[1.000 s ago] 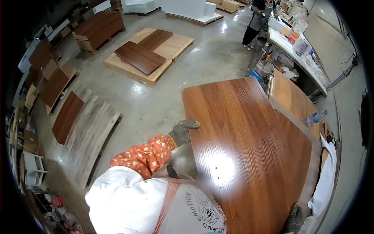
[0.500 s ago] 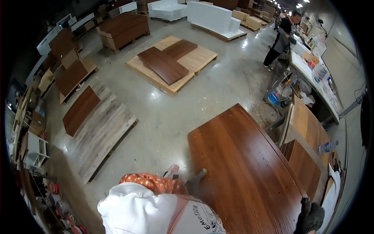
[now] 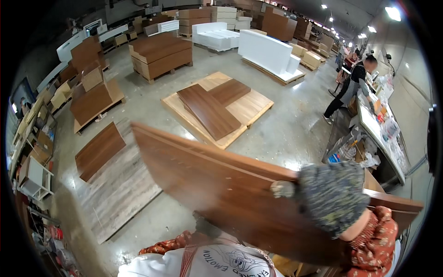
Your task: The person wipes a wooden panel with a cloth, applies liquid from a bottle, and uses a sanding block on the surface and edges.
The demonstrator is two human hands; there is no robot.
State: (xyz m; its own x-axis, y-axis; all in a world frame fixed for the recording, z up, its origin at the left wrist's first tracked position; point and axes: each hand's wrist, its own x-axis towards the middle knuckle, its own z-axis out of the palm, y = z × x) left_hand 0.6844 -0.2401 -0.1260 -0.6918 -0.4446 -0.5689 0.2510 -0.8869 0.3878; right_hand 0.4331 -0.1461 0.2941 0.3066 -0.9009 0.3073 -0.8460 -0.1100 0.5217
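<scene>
A large brown wood-grain board (image 3: 221,184) is raised and tilted in front of me, its long grooved edge uppermost. My right hand (image 3: 332,196), in a mottled grey knit glove, is closed over that upper edge, with the thumb against the near face. At the lower left edge, my left hand (image 3: 205,225), in a dark glove, holds the board from below; its fingers are partly hidden and blurred. Both sleeves are orange-red and patterned. Motion smears part of the board's near face.
Left of me, a smaller brown panel (image 3: 100,151) lies on a grey wood-grain sheet (image 3: 124,194). Ahead, two brown panels (image 3: 210,111) rest crossed on a light wooden pallet (image 3: 249,108). A person (image 3: 353,87) works at the cluttered bench (image 3: 380,127) on the right.
The board has gone from lying flat at my right to raised and tilted across my front. My right hand has moved up with its edge; my left hand has shifted slightly left and down.
</scene>
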